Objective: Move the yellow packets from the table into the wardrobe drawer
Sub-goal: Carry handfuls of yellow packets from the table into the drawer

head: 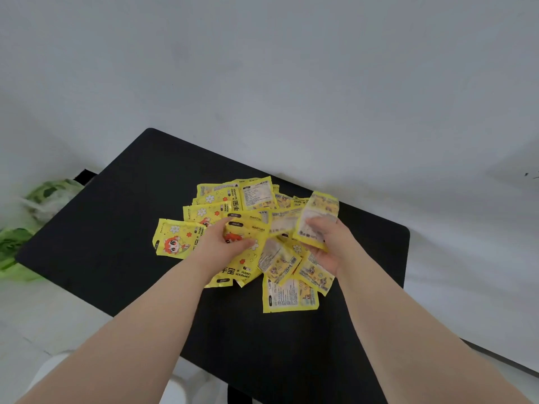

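- The left hand (220,243) curls its fingers (227,224) and thumb round one yellow packet (248,231), pinching it on top of the pile.
- The right hand (331,249) grips a raised packet (319,208), blurred and tilted above the pile, with its fingers (316,225) bent across the packet's face.
- The other yellow packets (256,196) lie overlapping beneath and beside both hands on the black table (116,228).

My bare forearms reach forward, the left coming in from 7 o'clock, the right from 5 o'clock. My left hand (221,243) lies palm down, fingers and thumb pinching a yellow packet (246,230). At its 3 o'clock, my right hand (329,243) grips a lifted packet (319,212).
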